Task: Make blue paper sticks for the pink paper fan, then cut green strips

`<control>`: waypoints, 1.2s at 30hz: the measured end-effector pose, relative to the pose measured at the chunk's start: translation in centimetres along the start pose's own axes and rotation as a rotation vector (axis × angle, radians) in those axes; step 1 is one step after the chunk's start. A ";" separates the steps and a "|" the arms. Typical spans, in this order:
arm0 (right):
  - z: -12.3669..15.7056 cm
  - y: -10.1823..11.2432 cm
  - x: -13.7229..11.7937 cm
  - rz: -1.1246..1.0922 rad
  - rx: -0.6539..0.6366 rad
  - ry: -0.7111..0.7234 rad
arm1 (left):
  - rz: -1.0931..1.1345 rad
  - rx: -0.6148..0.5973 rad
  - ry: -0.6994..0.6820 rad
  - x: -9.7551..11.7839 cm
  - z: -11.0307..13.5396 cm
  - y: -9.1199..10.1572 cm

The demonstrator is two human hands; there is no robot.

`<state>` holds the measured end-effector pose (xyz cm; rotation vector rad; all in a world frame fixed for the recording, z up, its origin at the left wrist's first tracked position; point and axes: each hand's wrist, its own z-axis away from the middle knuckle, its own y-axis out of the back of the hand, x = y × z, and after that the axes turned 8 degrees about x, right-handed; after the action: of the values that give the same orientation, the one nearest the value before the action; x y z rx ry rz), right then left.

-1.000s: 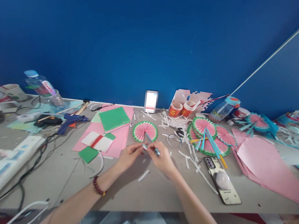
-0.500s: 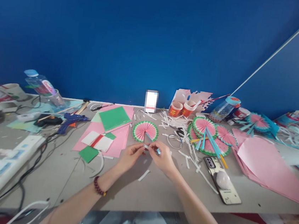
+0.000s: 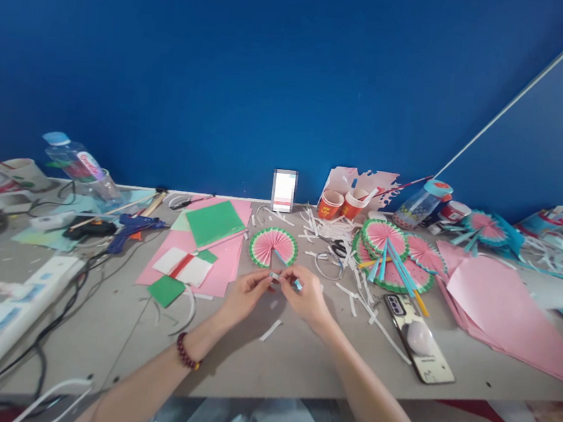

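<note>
A round pleated paper fan (image 3: 264, 244), pink with a green edge, lies just beyond my fingertips. A gap at its lower side has a light blue stick (image 3: 283, 261) along it. My left hand (image 3: 249, 290) is closed in a pinch on a small white strip (image 3: 274, 275). From the other side, my right hand (image 3: 305, 295) is closed, its thumb and fingers at the same strip. A bit of light blue shows between the right fingers; how it joins the fan is hidden by the hand.
Pink and green paper sheets (image 3: 214, 223), a blue glue gun (image 3: 131, 229) and a power strip (image 3: 47, 287) lie left. To the right are scissors (image 3: 339, 247), white paper scraps (image 3: 334, 229), finished-looking watermelon fans (image 3: 384, 238), a phone (image 3: 434, 365) and red paper cups (image 3: 331, 205).
Both hands stay almost in place, still pinching the small white strip. The whole view shifts very slightly; nothing on the table visibly moves.
</note>
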<state>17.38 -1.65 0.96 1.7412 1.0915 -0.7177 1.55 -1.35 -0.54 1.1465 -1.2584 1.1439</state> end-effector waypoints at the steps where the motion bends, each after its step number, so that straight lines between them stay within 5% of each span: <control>1: 0.0 0.0 0.1 0.002 0.003 0.001 | 0.014 -0.003 -0.004 0.0 0.0 0.0; 8: 0.0 -0.1 0.2 0.015 0.013 0.020 | 0.059 -0.006 0.008 0.6 0.2 -0.3; 18: 0.1 -0.2 0.1 -0.004 -0.017 0.015 | -0.015 0.153 0.006 -0.1 0.0 0.0; 26: 0.3 -0.2 -0.3 -0.070 -0.022 -0.123 | -0.016 0.151 -0.043 -0.2 -0.1 0.2; 36: 0.4 -0.2 -0.3 -0.076 -0.023 -0.124 | -0.035 0.149 -0.050 0.0 -0.2 0.2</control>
<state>17.07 -2.09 0.92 1.6205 1.0814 -0.8459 1.36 -1.18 -0.54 1.3105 -1.2021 1.2054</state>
